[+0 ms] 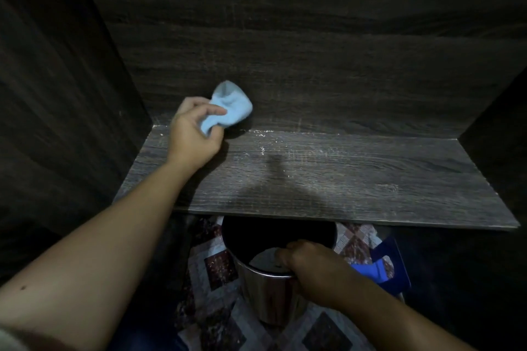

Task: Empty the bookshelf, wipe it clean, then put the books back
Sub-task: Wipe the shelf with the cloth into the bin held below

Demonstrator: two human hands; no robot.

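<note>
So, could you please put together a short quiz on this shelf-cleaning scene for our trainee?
1. True or false: the left hand grips a blue cloth at the back of the shelf.
2. What does the right hand hold? A) a book B) the rim of a metal bin C) a brush
3. Fill in: white ___ speckles the shelf to the right of the cloth.

Key: 1 true; 2 B; 3 dust.
</note>
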